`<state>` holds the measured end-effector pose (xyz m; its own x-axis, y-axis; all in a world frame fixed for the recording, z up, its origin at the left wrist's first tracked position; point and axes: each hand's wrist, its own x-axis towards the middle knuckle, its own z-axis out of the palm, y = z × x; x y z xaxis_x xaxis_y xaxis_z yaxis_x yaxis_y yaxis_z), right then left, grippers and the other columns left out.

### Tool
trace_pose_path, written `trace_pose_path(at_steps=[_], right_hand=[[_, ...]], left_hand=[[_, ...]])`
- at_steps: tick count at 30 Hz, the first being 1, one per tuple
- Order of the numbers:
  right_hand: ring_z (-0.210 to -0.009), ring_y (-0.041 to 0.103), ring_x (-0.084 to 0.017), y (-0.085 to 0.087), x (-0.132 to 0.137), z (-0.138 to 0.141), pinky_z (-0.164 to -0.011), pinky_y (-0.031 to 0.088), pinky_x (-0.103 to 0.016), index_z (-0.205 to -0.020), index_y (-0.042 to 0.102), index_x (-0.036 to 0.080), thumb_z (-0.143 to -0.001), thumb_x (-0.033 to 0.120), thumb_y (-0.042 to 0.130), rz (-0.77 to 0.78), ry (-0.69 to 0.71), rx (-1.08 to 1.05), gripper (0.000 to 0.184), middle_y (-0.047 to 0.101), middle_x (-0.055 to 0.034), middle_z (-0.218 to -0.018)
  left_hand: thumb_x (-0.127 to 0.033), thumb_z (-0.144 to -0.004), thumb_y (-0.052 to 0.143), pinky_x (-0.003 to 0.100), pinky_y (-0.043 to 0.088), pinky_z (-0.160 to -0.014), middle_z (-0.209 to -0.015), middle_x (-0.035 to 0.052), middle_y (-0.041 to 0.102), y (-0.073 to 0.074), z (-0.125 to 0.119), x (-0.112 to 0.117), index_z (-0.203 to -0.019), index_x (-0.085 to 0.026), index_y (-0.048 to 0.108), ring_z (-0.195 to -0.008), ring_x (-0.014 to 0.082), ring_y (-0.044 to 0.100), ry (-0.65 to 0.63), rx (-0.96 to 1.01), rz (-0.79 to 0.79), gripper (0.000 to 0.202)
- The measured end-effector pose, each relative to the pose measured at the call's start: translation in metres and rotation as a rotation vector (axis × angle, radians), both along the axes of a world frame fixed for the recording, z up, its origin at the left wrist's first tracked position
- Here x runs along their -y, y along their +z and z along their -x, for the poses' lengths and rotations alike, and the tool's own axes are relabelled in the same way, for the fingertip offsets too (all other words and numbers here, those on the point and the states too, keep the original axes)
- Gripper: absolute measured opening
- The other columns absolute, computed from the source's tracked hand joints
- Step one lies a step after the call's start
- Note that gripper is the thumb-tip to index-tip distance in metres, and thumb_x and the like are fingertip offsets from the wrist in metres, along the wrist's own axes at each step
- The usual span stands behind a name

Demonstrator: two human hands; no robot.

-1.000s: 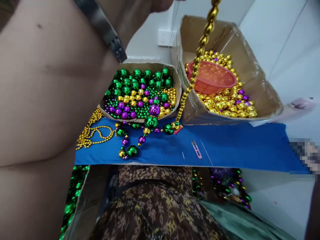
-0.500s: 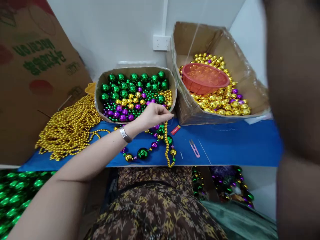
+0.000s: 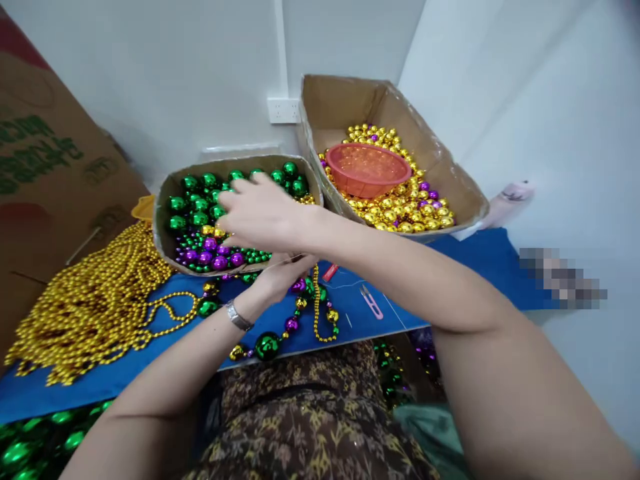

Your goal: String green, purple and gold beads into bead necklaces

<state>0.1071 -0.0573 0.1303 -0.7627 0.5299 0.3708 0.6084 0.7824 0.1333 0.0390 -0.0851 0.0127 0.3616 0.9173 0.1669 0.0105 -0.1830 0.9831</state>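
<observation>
My right hand (image 3: 263, 213) reaches across to the left over a cardboard box of loose beads (image 3: 163, 247). Its fingers are spread above the green, gold and purple beads, and no bead shows in them. Below it, my left hand (image 3: 277, 279), with a silver bracelet or watch (image 3: 237, 315) on the wrist, is closed in a pinch on a bead strand, its fingertips partly covered by the right forearm. Small gold beads (image 3: 317, 310) of the strand hang down from there. Its larger green bead (image 3: 267, 346) and purple bead (image 3: 291, 324) lie along the blue cloth.
At left lies a heap of gold bead strings (image 3: 95, 293). A second carton (image 3: 440, 160) at the back right holds gold and purple beads and a red plastic basket (image 3: 367, 183). Pink thread snips (image 3: 373, 303) and a red packet (image 3: 331, 272) lie on the blue cloth (image 3: 425, 300).
My right arm has swung in from the right, and the hand is now over the bead box. The left hand keeps its pinch on the strand. The view has turned to the right.
</observation>
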Motion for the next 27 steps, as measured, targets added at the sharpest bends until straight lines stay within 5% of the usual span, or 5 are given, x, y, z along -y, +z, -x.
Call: trace_pose_path(at_steps=[7,13,18,22,27], right_hand=[[-0.079,0.063,-0.013,-0.079,0.039,-0.094,-0.071,0.046,-0.025,-0.110,0.061,0.017,-0.096,0.034,0.047,0.455,-0.109,-0.442,0.026,0.069,-0.0032,-0.093],[-0.072,0.060,-0.014,-0.107,0.063,-0.096,-0.069,0.044,-0.028,-0.087,0.062,0.016,-0.099,0.033,0.040,0.380,-0.168,-0.492,0.031,0.067,-0.0053,-0.081],[-0.069,0.060,-0.011,-0.114,0.057,-0.099,-0.067,0.047,-0.025,-0.098,0.063,0.020,-0.097,0.038,0.044,0.636,-0.080,-0.724,0.026,0.067,-0.0026,-0.086],[-0.046,0.046,-0.005,-0.132,0.039,-0.092,-0.044,0.035,-0.018,-0.117,0.055,0.020,-0.097,0.045,0.041,1.116,-0.075,-1.081,0.035,0.065,0.0005,-0.077],[-0.040,0.044,-0.004,-0.149,0.031,-0.081,-0.036,0.027,-0.015,-0.108,0.057,0.017,-0.086,0.057,0.054,1.599,0.169,-1.009,0.046,0.063,0.0027,-0.061]], left_hand=[[-0.038,-0.077,0.070,0.021,0.028,-0.046,-0.053,-0.0032,0.051,0.005,0.022,0.003,-0.063,-0.015,0.061,-0.048,0.0062,0.037,0.042,0.065,0.112,0.028],[-0.034,-0.077,0.071,0.023,0.044,-0.051,-0.073,0.0047,0.072,0.004,0.031,0.001,-0.089,-0.017,0.074,-0.058,0.0107,0.058,-0.007,-0.007,0.139,0.022],[-0.027,-0.084,0.064,0.027,0.054,-0.069,-0.089,0.0060,0.075,0.011,0.039,0.007,-0.098,-0.020,0.074,-0.076,0.0148,0.068,-0.027,-0.193,-0.246,0.018],[-0.019,-0.090,0.056,0.027,0.054,-0.069,-0.094,0.0055,0.074,0.018,0.041,0.006,-0.114,-0.024,0.068,-0.078,0.0138,0.067,-0.044,-0.347,-0.668,0.028],[-0.015,-0.090,0.055,0.027,0.054,-0.069,-0.090,0.0055,0.073,0.018,0.045,-0.002,-0.119,-0.023,0.063,-0.077,0.0134,0.066,-0.049,-0.425,-0.885,0.031]])
